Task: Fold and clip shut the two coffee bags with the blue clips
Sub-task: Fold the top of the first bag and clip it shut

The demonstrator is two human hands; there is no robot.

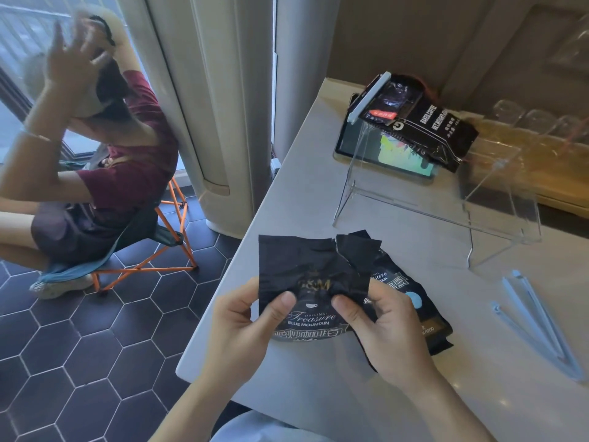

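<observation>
Both hands pinch a black coffee bag (306, 282) at the counter's (318, 378) near-left edge: left hand (237, 327) and right hand (382, 333) grip its front, thumbs pressing. It reads "Treasure Blue Mountain". Bare counter lies ahead; an open blue clip (538, 323) rests well right.

1. Both hands, left (237, 327) and right (387, 333), pinch a black coffee bag (306, 275), top torn open.
2. Open blue clip (538, 327) on counter (318, 378), right.
3. Second bag (417, 122), clipped, on clear stand (446, 202).
</observation>
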